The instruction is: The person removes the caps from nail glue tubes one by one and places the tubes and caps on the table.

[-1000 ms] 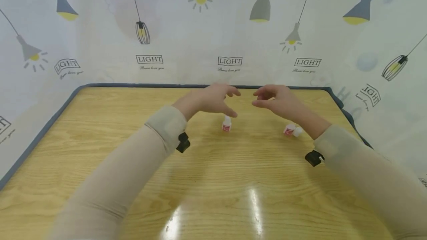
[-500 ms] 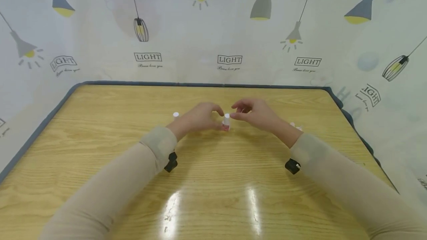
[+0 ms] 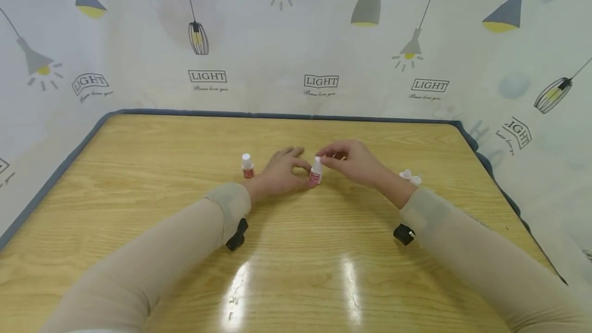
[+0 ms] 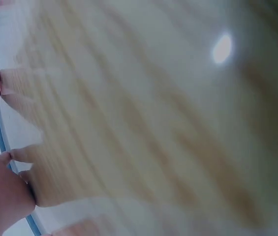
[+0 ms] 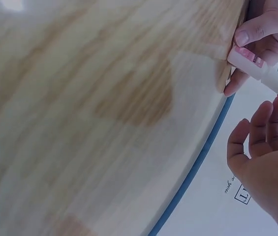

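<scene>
Lamp-printed sheeting point(image 3: 259, 50) backs a wood-grain table point(image 3: 291, 261). At the centre of the head view, the left hand point(image 3: 282, 171) pinches the lower body of a small white bottle point(image 3: 316, 175) between thumb and forefinger, while the right hand point(image 3: 358, 162) pinches its cap point(image 3: 317, 160). The bottle's long axis runs nearly upright, cap end up, leaning slightly toward the frame's right; in the right wrist view it slants from upper left to lower right, cap lowest. Left of centre stands another capped bottle point(image 3: 247, 166), upright. Right of centre, white objects point(image 3: 414, 180) show partly behind the right wrist.
</scene>
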The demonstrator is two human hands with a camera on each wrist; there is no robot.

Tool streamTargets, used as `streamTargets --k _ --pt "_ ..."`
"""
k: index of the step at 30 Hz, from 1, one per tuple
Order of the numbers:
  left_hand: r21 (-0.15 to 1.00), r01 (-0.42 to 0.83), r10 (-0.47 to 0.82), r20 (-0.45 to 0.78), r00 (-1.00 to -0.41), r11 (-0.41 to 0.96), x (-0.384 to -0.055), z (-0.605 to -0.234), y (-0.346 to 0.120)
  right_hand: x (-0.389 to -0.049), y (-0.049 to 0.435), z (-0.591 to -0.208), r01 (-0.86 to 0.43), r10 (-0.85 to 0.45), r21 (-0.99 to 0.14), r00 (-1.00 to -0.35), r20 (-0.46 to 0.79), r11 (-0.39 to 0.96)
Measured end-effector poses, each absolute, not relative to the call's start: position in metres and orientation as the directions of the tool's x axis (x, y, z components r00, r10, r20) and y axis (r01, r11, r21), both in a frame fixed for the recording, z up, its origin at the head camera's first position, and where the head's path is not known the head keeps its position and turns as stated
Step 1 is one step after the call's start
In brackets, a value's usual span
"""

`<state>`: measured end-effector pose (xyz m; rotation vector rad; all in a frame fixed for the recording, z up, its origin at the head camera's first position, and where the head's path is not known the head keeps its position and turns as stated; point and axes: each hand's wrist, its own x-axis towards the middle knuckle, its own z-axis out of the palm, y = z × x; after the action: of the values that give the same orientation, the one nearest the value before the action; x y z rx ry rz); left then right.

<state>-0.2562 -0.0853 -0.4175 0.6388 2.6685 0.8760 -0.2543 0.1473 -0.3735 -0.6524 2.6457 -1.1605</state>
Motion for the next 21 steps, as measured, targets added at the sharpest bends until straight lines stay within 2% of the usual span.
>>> streamTargets --k 13,21 --pt "0.602 0.302 0.46 -0.123 -0.88 0.739 -0.255 -0.416 -0.081 -0.253 0.151 -0.383 -0.338 -0.471 -0.749 -0.881 0.039 0.57" --pt "0.592 0.269 0.425 -0.139 -0.895 0.76 -0.255 -0.419 -0.078 -0.25 0.15 -0.387 -0.269 -0.392 -0.783 -0.919 0.035 0.561"
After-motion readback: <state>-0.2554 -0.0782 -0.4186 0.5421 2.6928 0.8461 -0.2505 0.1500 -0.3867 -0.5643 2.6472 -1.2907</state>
